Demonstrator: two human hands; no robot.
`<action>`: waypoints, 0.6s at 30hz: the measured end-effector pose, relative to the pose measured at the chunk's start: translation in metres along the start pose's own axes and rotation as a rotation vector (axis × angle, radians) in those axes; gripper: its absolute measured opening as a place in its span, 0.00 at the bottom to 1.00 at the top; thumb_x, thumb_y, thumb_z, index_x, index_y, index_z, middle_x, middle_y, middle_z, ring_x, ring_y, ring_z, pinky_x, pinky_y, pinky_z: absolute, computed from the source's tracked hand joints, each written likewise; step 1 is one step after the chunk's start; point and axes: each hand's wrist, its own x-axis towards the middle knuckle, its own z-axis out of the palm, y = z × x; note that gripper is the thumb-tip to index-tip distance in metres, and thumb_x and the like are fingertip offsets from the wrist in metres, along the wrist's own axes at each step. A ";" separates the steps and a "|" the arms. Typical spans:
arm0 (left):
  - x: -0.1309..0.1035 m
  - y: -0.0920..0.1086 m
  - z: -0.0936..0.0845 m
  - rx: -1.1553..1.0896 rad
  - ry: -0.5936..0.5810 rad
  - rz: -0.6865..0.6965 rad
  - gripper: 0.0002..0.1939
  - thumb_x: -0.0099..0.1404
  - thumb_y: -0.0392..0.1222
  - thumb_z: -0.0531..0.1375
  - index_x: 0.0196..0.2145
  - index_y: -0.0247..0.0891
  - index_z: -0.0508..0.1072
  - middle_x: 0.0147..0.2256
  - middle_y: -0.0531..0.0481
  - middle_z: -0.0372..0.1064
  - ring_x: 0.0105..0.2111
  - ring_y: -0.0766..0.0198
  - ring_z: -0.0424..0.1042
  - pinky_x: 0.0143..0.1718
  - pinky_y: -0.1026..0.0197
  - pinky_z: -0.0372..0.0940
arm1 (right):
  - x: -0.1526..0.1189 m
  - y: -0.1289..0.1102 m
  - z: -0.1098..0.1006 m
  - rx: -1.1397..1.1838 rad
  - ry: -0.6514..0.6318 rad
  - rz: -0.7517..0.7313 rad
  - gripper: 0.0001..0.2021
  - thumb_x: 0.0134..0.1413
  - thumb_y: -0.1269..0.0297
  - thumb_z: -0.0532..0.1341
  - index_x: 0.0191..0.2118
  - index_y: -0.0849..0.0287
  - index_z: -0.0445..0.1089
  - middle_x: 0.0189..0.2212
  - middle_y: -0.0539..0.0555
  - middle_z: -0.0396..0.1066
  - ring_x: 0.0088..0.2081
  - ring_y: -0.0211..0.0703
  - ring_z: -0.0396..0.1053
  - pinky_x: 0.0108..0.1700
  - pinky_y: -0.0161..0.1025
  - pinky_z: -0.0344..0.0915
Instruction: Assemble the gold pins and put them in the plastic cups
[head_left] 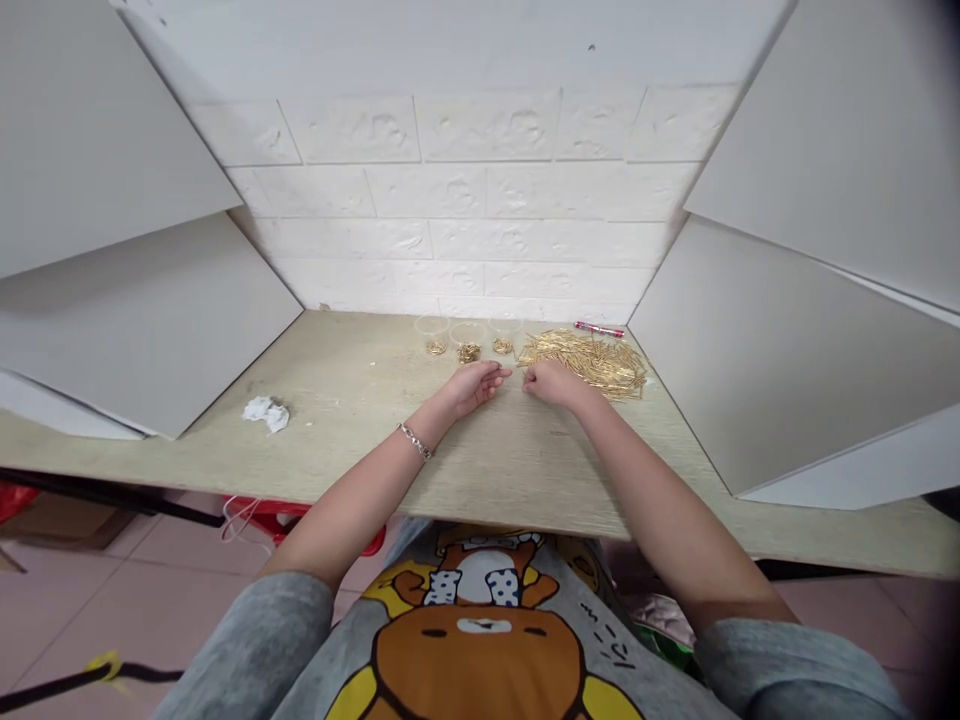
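My left hand point(477, 388) is palm up over the table, its fingers stretched out and slightly curved, with nothing I can make out in it. Facing it, a small gap away, my right hand point(551, 382) has its fingers pressed together; anything between them is hidden or too small to name. Just behind my right hand spreads a pile of thin gold-coloured sticks point(600, 362). Beyond my left hand are clear round cups holding small gold pieces: a left cup point(433, 328), a middle cup point(469, 335) and a right cup point(504, 328).
A crumpled white tissue point(266, 412) lies on the wooden table point(352, 400) at the left. A pink-and-dark tube point(599, 329) rests behind the stick pile. Grey-white panels, a left panel point(165, 310) and a right panel point(795, 350), flank the table before a white brick-patterned wall point(457, 190).
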 end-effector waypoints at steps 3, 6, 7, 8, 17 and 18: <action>0.001 0.000 0.000 0.019 -0.007 0.003 0.01 0.56 0.32 0.57 0.28 0.31 0.68 0.29 0.48 0.70 0.20 0.77 0.64 0.19 0.73 0.58 | 0.000 -0.005 0.006 -0.016 0.014 -0.043 0.08 0.47 0.70 0.54 0.27 0.63 0.70 0.31 0.59 0.71 0.32 0.43 0.66 0.33 0.35 0.56; 0.002 -0.001 -0.002 0.039 -0.040 0.033 0.02 0.54 0.31 0.58 0.29 0.31 0.69 0.25 0.51 0.68 0.19 0.78 0.62 0.19 0.74 0.57 | 0.001 -0.013 0.010 0.053 0.123 -0.094 0.08 0.49 0.71 0.51 0.30 0.63 0.68 0.33 0.59 0.69 0.35 0.42 0.64 0.36 0.35 0.56; 0.003 -0.001 -0.002 0.045 -0.062 0.048 0.03 0.54 0.31 0.58 0.29 0.31 0.70 0.23 0.53 0.66 0.18 0.79 0.61 0.19 0.74 0.57 | 0.002 -0.016 0.011 0.102 0.178 -0.107 0.09 0.50 0.71 0.50 0.30 0.63 0.67 0.33 0.58 0.68 0.35 0.41 0.63 0.36 0.35 0.56; 0.003 -0.001 -0.003 0.050 -0.077 0.063 0.03 0.54 0.31 0.58 0.30 0.31 0.70 0.22 0.54 0.65 0.18 0.79 0.60 0.18 0.74 0.56 | 0.003 -0.019 0.011 0.157 0.233 -0.119 0.09 0.51 0.70 0.50 0.31 0.62 0.66 0.33 0.57 0.68 0.36 0.40 0.63 0.37 0.35 0.56; 0.001 -0.001 -0.005 0.077 -0.111 0.077 0.11 0.52 0.31 0.61 0.36 0.34 0.71 0.27 0.53 0.68 0.19 0.79 0.61 0.20 0.73 0.56 | 0.006 -0.029 0.007 0.633 0.477 0.036 0.09 0.48 0.63 0.53 0.31 0.61 0.66 0.31 0.51 0.67 0.31 0.36 0.62 0.36 0.34 0.58; 0.000 -0.001 -0.005 0.084 -0.126 0.076 0.11 0.52 0.31 0.61 0.35 0.34 0.71 0.27 0.53 0.68 0.19 0.78 0.61 0.20 0.72 0.56 | 0.006 -0.030 0.007 0.658 0.467 0.037 0.09 0.47 0.63 0.54 0.31 0.61 0.66 0.31 0.51 0.67 0.31 0.36 0.62 0.35 0.34 0.58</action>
